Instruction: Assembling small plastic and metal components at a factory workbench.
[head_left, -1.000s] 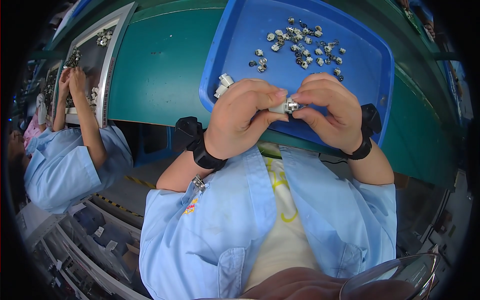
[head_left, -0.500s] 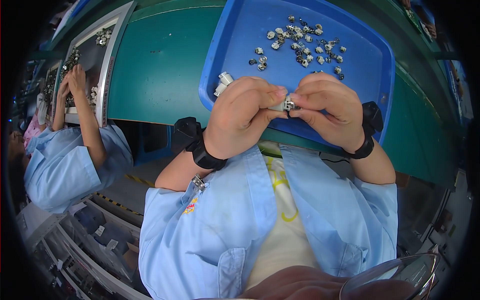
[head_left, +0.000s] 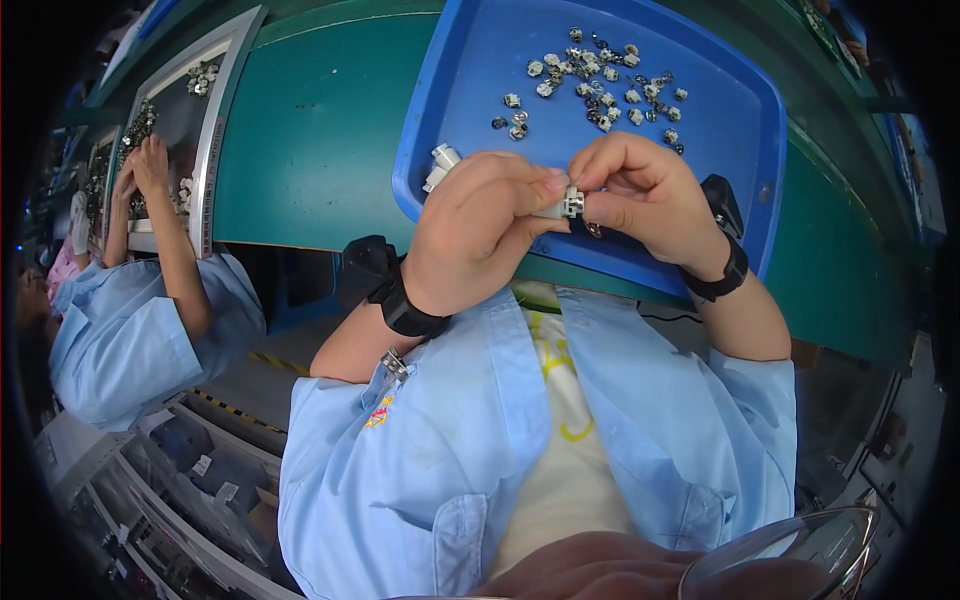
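Note:
Over the near edge of the blue tray (head_left: 425,100), my left hand (head_left: 475,225) is closed, thumb and fingers pinching a small white plastic connector with a metal end (head_left: 572,203). My right hand (head_left: 650,200) meets that metal end, its thumb and forefinger bent around it. Below the right thumb shows a small shiny metal piece (head_left: 594,230); whether the fingers hold it is hidden. Two white cylindrical pieces (head_left: 443,158) stick out behind my left hand; I cannot tell if they lie in the tray or in the palm.
Several small white-and-metal parts (head_left: 600,85) lie scattered in the tray. It stands on a green table (head_left: 310,130). At the left, a co-worker's hands (head_left: 150,165) work over a metal-framed tray (head_left: 212,140) with heaps of small parts.
My right hand has opened its pinch somewhat and risen slightly, so more of the connector's metal end shows. The shiny piece below the thumb has come into view. My left hand keeps its grip.

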